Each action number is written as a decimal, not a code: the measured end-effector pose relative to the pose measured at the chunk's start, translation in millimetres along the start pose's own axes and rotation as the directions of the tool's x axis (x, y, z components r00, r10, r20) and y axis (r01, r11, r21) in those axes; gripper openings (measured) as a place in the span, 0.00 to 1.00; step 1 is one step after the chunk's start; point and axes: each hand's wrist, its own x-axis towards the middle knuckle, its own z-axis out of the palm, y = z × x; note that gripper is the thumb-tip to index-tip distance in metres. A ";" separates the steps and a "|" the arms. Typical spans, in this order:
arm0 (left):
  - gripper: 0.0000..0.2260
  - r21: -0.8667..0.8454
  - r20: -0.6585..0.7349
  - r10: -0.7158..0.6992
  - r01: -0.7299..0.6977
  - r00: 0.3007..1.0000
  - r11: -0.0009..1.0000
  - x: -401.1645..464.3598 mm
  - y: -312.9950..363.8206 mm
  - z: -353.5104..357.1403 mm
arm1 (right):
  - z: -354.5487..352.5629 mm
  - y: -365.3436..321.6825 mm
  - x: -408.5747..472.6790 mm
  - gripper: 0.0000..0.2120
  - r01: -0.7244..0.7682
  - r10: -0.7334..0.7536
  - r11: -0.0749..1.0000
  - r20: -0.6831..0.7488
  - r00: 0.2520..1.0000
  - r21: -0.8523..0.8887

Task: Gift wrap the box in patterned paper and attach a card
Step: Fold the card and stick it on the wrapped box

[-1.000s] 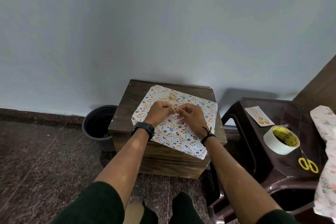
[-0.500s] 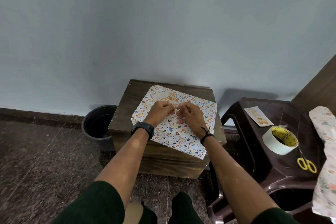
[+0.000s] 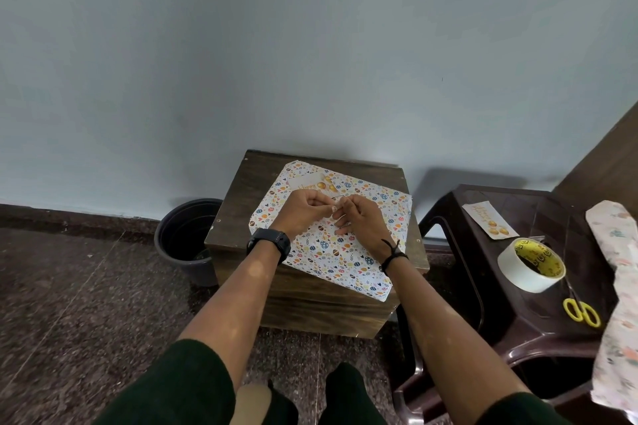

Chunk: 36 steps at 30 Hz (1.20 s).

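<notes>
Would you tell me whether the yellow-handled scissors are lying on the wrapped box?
No, the yellow-handled scissors lie on the dark brown plastic stool, apart from the patterned wrapped box.

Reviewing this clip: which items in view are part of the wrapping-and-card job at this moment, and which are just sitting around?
In use:
- wrapped box
- card on the box
- left hand and right hand, fingertips meeting over the box on something too small to identify

Lying about:
- tape roll
- yellow scissors
- second card
- spare paper
- black bucket
</notes>
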 end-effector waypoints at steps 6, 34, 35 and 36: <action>0.06 -0.001 0.004 -0.008 0.008 1.000 1.000 2.3 -2.1 -0.1 | 3.5 -1.7 0.0 0.15 0.009 -0.012 0.998 -0.049 0.999 -0.063; 0.04 0.007 0.012 -0.016 0.016 1.000 1.000 -2.0 0.9 -2.6 | -0.1 -3.3 -2.6 0.09 -0.024 0.024 1.000 -0.072 0.997 0.010; 0.04 0.000 0.016 -0.015 0.015 1.000 1.000 -2.4 1.3 -2.6 | 0.5 -3.2 -2.6 0.09 -0.026 0.027 1.000 -0.075 0.997 0.016; 0.05 -0.006 0.020 -0.013 0.013 1.000 1.000 -2.6 1.4 -2.4 | 0.7 -3.3 -2.9 0.08 -0.025 0.027 0.999 -0.079 0.997 0.021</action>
